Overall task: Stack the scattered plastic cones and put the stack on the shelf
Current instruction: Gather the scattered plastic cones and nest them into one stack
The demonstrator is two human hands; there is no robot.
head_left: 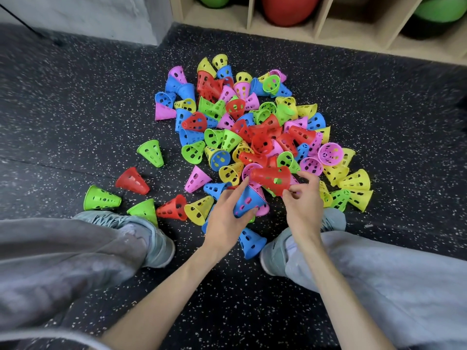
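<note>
Right at the centre, the left hand is wrapped around a short stack, a blue cone nested over a pink one, fingers curled under its wide end and the index finger stretched up along its side. Just beside it, the right hand pinches a red cone by its wide rim, thumb and fingertips closed on the edge, the cone tipped on its side with its narrow top pointing left, just above the top of the stack. Whether the two touch is hard to tell.

Under the forearms, a lone blue cone sits on the floor between the two shoes, pale grey-blue trainers below loose grey trouser legs. Left of the hands, a few strays lie apart from the rest: a yellow cone, a red one on its side, three green ones and another red further out.

Beyond the hands spreads the big pile, dozens of perforated cones in red, blue, green, yellow and pink, tumbled over one another on the dark speckled floor.

At the top edge stands the shelf, pale wooden cubbies holding green and red balls.
</note>
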